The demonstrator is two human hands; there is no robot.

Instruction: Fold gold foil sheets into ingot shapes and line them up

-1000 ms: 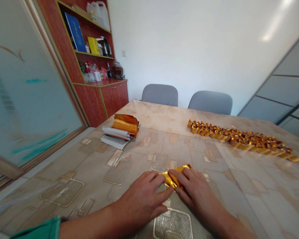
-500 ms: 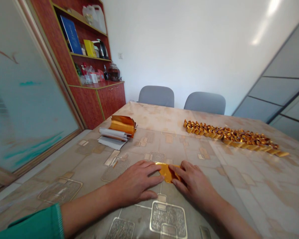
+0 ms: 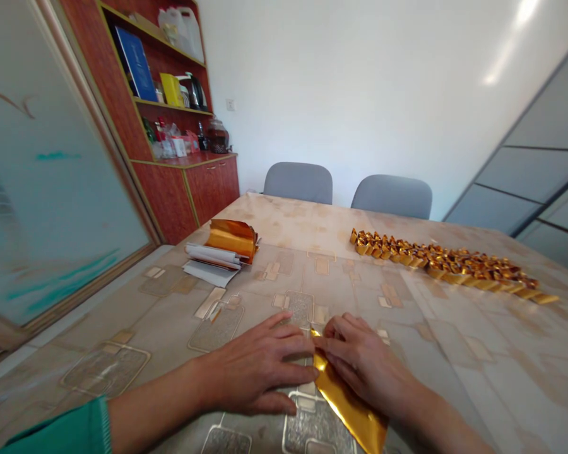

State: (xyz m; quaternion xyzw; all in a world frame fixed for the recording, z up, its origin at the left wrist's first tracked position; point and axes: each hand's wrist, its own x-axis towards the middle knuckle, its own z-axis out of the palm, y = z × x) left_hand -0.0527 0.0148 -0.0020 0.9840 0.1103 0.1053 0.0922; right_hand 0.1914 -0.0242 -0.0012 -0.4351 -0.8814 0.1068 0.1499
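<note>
A strip of shiny gold foil paper (image 3: pixel 348 403) lies slanted on the patterned tablecloth, its near end pointing toward me and to the right. My right hand (image 3: pixel 360 359) is over its upper part with curled fingers, gripping the paper near the far end. My left hand (image 3: pixel 269 362) rests palm down on the left, fingers stretched and spread, with fingertips at the foil's left edge. The right palm hides part of the foil.
Curled gold and white-backed sheets (image 3: pixel 231 243) are stacked at the left. Rows of folded gold foil pieces (image 3: pixel 447 265) stand at the right on the tablecloth (image 3: pixel 288 224). Two grey chairs (image 3: pixel 298 181) are at the far edge; a red cabinet (image 3: pixel 213 189) stands behind.
The foil paper has turned from lying crosswise to slanting toward me, and more of its length shows. Both hands have shifted slightly nearer to me.
</note>
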